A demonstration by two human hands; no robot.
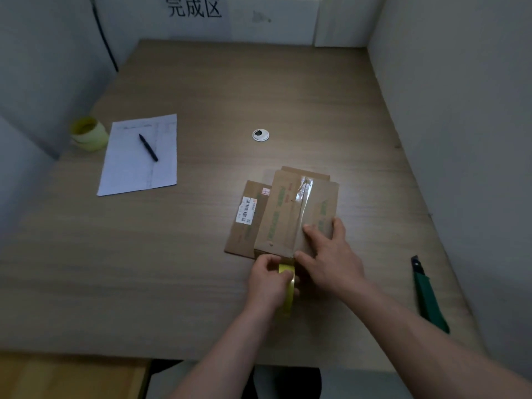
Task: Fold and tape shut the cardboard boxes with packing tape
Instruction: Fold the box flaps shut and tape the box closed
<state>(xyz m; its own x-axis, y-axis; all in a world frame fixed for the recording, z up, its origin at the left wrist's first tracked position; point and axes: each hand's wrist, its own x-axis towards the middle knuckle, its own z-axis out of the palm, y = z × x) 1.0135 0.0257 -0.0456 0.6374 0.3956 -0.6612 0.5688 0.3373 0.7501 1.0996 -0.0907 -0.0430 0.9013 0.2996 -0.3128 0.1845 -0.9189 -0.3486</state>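
Two hands: left hand (269, 279) grips tape roll (288, 286), right hand (331, 260) presses flat on box (293, 214)

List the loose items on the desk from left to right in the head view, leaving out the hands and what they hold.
Spare tape rolls → sheet of paper → pen → cable grommet → cardboard box → green utility knife.

Pen (148, 147) on paper (138, 156); green knife (429, 295), probably.
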